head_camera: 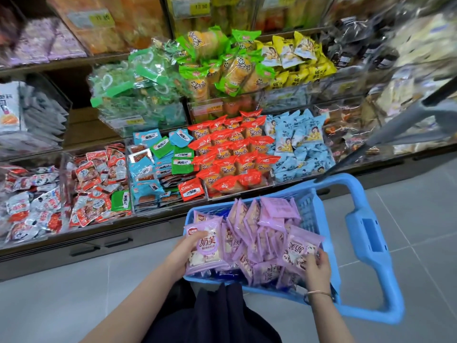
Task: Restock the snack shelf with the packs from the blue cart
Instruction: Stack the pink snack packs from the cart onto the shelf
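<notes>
The left hand (190, 253) grips one purple pack (205, 243) by its near edge, thumb curled over the front. The right hand (317, 266) pinches a second pack (299, 251). Both sit just above the heap of purple packs (262, 231) filling the blue cart (368, 233). This looks like the pick-up step; next, both packs need lifting to the snack shelf (81, 129), probably beside the blurred purple stock (49, 43) at upper left. The packs read "奶芙"; a yellow price tag (201, 7) seems to say 13.90.
</notes>
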